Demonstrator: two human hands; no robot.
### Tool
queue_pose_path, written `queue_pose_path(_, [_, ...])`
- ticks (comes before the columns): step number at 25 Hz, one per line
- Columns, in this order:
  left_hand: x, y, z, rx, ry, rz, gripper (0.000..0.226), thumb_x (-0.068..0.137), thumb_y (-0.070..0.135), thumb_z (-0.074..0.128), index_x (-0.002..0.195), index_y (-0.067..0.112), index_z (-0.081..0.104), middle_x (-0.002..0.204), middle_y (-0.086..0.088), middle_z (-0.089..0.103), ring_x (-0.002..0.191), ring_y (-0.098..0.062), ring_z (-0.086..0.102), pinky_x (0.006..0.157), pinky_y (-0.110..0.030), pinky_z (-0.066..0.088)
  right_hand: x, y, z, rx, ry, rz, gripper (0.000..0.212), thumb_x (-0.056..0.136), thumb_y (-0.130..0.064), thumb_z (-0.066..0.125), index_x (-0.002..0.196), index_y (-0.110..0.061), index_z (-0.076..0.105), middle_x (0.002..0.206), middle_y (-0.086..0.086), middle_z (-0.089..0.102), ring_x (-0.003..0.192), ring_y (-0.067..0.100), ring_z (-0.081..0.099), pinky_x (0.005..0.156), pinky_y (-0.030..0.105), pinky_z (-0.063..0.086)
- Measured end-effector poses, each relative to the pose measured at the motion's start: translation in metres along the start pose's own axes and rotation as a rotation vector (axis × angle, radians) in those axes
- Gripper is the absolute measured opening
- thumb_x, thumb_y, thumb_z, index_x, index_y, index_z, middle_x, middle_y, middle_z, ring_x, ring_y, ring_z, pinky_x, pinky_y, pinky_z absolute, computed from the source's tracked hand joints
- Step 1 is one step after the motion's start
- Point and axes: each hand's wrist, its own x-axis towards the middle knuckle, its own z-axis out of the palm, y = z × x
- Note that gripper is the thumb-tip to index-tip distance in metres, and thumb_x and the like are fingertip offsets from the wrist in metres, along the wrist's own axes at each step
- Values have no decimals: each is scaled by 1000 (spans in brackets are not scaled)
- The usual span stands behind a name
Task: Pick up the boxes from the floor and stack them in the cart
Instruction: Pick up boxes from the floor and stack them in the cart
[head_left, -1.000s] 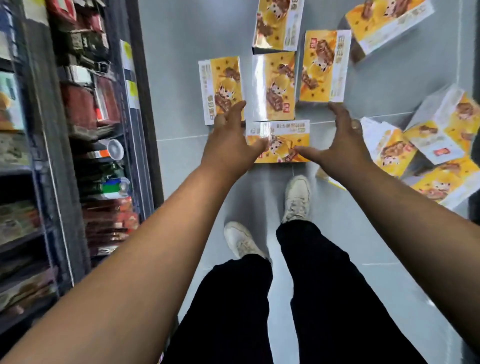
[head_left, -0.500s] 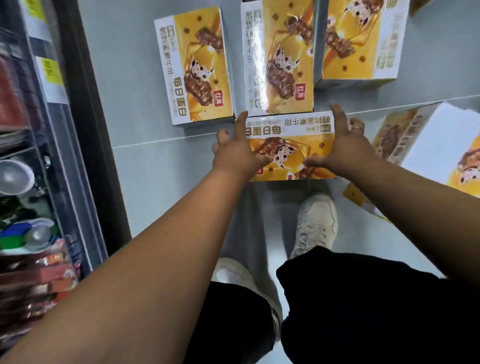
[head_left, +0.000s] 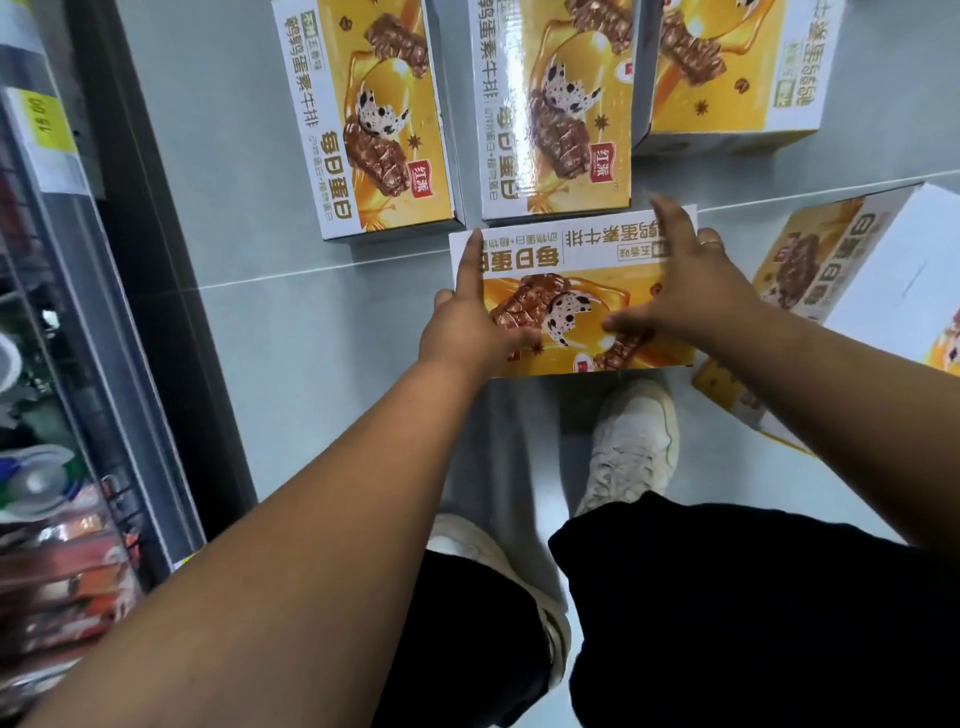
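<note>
A yellow-and-white snack box (head_left: 587, 249) lies crosswise just beyond my shoes, and I hold it between both hands. My left hand (head_left: 462, 327) grips its left end, index finger straight along the top edge and thumb across the printed face. At the right end, my right hand (head_left: 696, 291) has its thumb on top and its fingers spread over the far corner. The box's far edge overlaps the box behind it, so it looks slightly raised. The cart is out of view.
Three matching boxes lie flat on the grey floor beyond: a left box (head_left: 369, 114), a middle box (head_left: 550, 104) and a right box (head_left: 727, 67). A tilted box (head_left: 841, 270) leans at right. Store shelving (head_left: 52, 364) lines the left side. My shoe (head_left: 628, 441) stands below the held box.
I have bent lower and closer to the floor. Both hands went from hovering beside the near box to closing on its two ends.
</note>
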Motion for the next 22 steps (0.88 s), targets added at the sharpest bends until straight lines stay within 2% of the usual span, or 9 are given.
queue_pose_path(4, [-37,16,-31,59,51,41,119,71,40,83,146,52,-9,130,-7,45,96,-21,55,76,-30,46,-44,-18,-27,31,41,5,130,57,-43,90,151,-42,-1,142,18,35,122,37,48,99,44,42])
queue_pose_path(9, [-107,42,-78,108,85,111,121,69,45,82,146,52,-11,137,-6,47,113,-27,57,86,-37,49,-120,-44,-74,74,116,-2,133,58,-45,89,151,-40,-6,141,17,40,124,36,48,98,42,42])
queue_pose_path(15, [-230,91,-159,170,157,187,117,73,43,80,148,48,-10,130,-13,48,114,-32,56,89,-42,48,-237,-94,-159,97,176,-53,131,60,-46,88,151,-40,-6,143,17,35,113,33,56,92,39,45])
queue_pose_path(22, [-398,161,-271,198,304,318,117,72,43,81,149,48,-6,124,-14,50,106,-34,58,76,-32,40,-393,-161,-273,160,351,-128,125,62,-45,87,149,-46,-3,140,12,38,111,29,58,84,35,45])
